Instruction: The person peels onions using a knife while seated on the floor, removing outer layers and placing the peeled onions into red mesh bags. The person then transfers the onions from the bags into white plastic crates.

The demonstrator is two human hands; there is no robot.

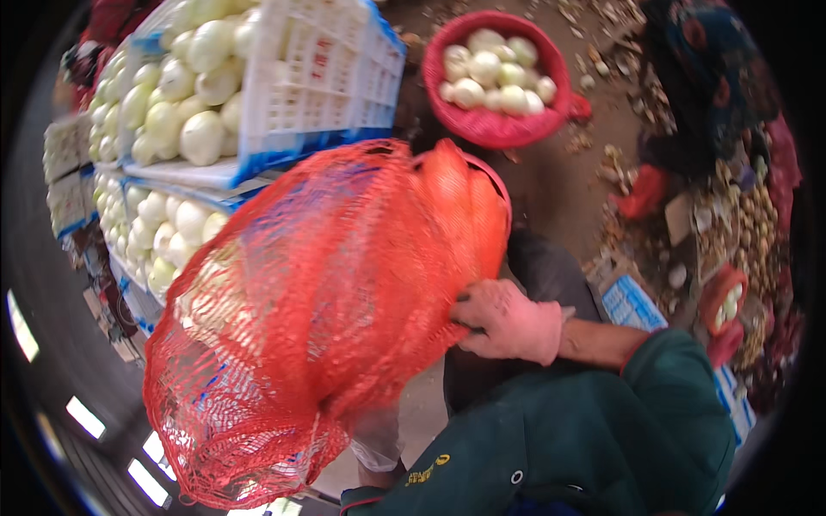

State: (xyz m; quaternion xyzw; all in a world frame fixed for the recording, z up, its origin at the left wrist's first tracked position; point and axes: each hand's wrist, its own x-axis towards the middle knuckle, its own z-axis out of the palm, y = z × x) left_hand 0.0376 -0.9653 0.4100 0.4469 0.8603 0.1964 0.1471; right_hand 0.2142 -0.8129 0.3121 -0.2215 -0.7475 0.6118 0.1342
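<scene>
A large red mesh bag (361, 277) spreads across the middle of the view, hanging in loose folds. My right hand (510, 322), in a pink glove, grips the bag's near right side. My left hand (377, 435), in a pale glove, is blurred at the bag's lower edge, where the mesh bunches up around it; its fingers are hidden behind the netting. Under the bag's far end shows the rim of a pink tub (505, 193), with tightly stretched orange-red mesh (461, 200) over it. What lies inside this tub is hidden.
Stacked white and blue plastic crates (322, 71) of peeled onions (203, 137) stand at left. Beyond the bag sits a red basin (439, 109) of peeled onions. Onion skins (619, 168) litter the floor. Another person (723, 71) is at upper right, near a flattened blue-and-white carton (632, 303).
</scene>
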